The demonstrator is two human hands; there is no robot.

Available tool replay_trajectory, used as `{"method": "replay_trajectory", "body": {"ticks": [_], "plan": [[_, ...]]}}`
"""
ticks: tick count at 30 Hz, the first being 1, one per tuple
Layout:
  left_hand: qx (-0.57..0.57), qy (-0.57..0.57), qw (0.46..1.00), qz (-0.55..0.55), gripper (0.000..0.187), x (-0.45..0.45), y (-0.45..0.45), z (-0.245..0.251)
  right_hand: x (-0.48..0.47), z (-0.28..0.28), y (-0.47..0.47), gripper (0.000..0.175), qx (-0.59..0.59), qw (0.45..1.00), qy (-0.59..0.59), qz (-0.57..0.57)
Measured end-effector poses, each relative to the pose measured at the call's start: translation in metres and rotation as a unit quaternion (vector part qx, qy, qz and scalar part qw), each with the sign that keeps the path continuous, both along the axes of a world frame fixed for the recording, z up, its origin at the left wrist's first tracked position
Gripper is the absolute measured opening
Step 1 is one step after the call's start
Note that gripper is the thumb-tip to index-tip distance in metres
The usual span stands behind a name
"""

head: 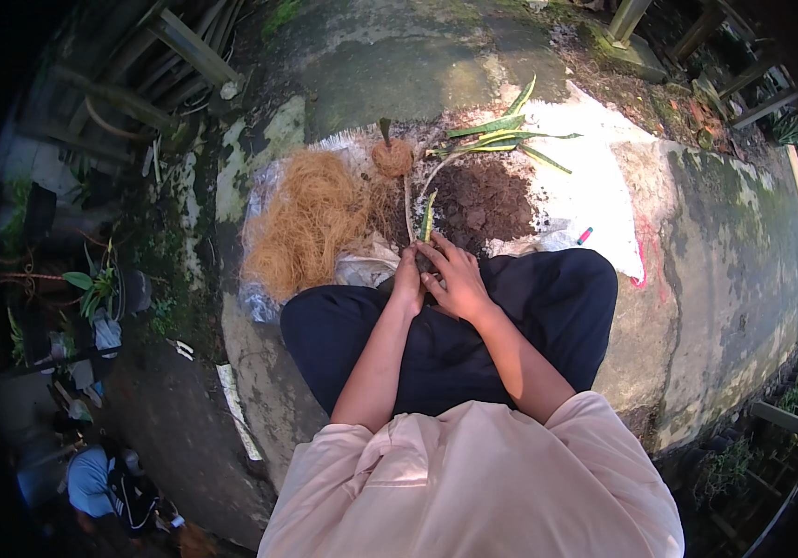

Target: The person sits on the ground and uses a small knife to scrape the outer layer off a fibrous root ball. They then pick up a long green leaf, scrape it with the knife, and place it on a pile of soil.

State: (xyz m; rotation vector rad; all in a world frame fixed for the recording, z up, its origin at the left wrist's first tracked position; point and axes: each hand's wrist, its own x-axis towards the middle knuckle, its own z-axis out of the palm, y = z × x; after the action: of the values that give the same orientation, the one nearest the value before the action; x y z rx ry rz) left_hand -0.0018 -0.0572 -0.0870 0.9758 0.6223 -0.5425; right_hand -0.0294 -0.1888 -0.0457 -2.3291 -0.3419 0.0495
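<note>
Between my left hand point(409, 280) and my right hand point(456, 277) is a ball of dark soil point(425, 264), held above my lap. A yellow-edged snake plant leaf point(428, 217) stands up from it. Both hands press around the soil, which they partly hide. Just beyond lies a heap of dark soil point(486, 202) on a white woven sack point(573, 174). Several cut snake plant leaves point(493, 127) rest behind the heap. To the left is a pile of brown coconut fibre point(308, 216). A fibre-wrapped ball point(392, 158) with a short leaf stands behind it.
A small red and green object point(584, 236) lies on the sack at the right. Potted plants point(135, 289) and wooden posts point(197, 49) stand at the left. Another person point(92, 481) is at the lower left. Mossy concrete point(720, 279) surrounds the sack.
</note>
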Motion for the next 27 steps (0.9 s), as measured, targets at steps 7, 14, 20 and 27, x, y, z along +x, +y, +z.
{"method": "replay_trajectory", "body": {"ticks": [7,14,20,27], "plan": [[-0.002,-0.016,1.000,-0.001,0.055,-0.003,0.001,-0.015,-0.003,0.000,0.001,0.052,0.000,1.000,0.017,0.023],[-0.039,-0.014,0.999,0.007,0.041,-0.006,0.000,-0.023,-0.006,-0.007,0.004,0.047,0.015,0.999,-0.030,-0.005],[-0.032,-0.012,0.999,0.011,0.034,-0.006,-0.002,-0.023,-0.007,-0.016,0.005,0.046,0.017,0.999,-0.024,-0.026],[0.049,-0.078,0.996,0.005,0.036,-0.006,-0.002,-0.030,-0.009,-0.013,0.008,0.046,-0.010,0.999,-0.006,-0.038]]}}
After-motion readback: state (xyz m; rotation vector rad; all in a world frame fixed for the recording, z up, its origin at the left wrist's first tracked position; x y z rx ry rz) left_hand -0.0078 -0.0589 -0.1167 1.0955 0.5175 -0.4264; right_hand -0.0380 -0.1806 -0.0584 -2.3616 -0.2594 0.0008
